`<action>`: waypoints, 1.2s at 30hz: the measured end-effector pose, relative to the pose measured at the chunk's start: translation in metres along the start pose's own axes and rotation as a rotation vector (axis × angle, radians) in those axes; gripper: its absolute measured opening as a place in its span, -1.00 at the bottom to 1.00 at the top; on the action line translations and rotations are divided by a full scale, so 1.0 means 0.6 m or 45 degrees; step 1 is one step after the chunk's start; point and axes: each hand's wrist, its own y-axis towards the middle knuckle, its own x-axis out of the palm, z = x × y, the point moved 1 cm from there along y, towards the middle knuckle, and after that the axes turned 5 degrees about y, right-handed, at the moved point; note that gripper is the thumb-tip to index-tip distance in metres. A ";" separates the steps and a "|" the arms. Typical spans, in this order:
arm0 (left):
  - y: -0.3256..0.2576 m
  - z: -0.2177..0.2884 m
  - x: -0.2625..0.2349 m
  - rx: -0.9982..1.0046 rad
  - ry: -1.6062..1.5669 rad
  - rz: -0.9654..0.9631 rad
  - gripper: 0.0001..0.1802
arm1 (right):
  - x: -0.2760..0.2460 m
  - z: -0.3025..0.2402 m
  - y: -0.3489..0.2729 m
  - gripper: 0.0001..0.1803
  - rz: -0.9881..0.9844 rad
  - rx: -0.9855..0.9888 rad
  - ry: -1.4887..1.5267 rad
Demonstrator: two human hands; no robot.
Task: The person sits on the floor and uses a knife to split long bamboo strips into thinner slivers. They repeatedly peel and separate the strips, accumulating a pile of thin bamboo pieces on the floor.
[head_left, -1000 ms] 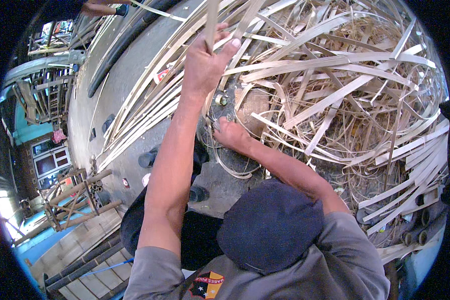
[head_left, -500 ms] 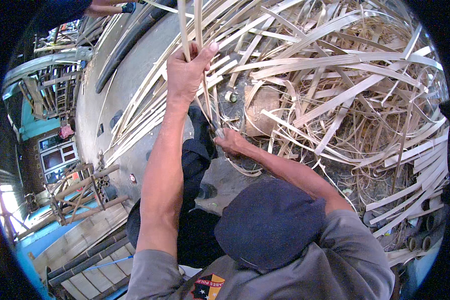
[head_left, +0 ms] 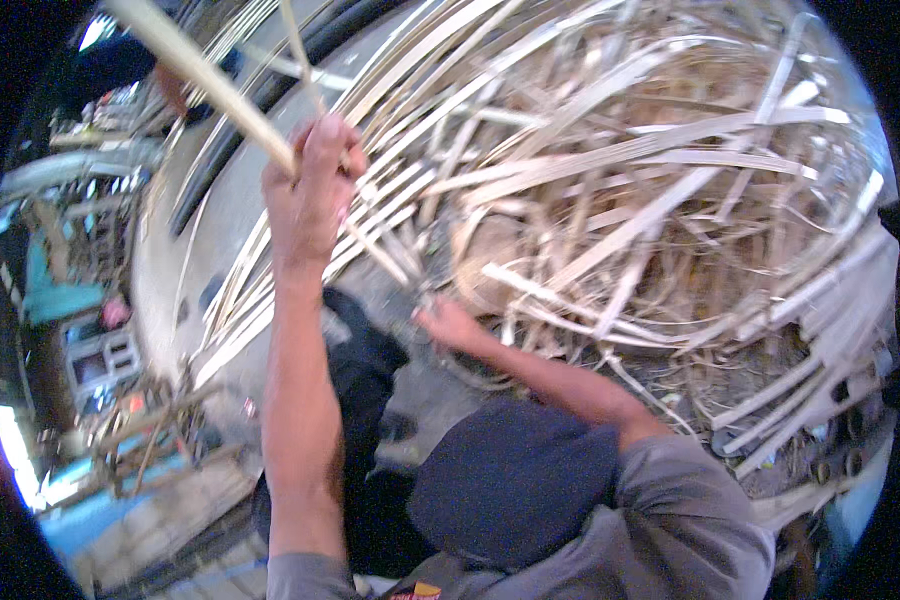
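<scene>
My left hand [head_left: 312, 190] is raised at upper centre-left and closed round bamboo strips. One pale, thick strip [head_left: 210, 85] slants from it to the upper left, and a thinner strip [head_left: 298, 55] rises beside it. Below the fist, a pale length [head_left: 378, 250] runs down toward my right hand [head_left: 452, 325]. That hand is low, near my knee, with its fingers closed round what looks like a knife, its small dark and metallic part [head_left: 425, 292] smeared by motion. I cannot tell whether the blade touches the strip.
A big tangled heap of bamboo strips and shavings [head_left: 650, 200] covers the floor on the right. Long strips [head_left: 245, 300] lie to the left of it, beside a dark curved pole [head_left: 210, 150]. A wooden frame [head_left: 150, 430] stands at left. Another person's arm [head_left: 170, 90] shows at upper left.
My left hand has moved left and slightly down, and the strips in it now slant to the upper left. My right hand sits slightly lower. The whole view has shifted and blurred.
</scene>
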 end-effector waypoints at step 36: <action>-0.017 -0.020 0.349 0.812 0.965 -0.630 -0.76 | -0.387 -0.144 -0.375 -0.56 1.561 -0.655 1.376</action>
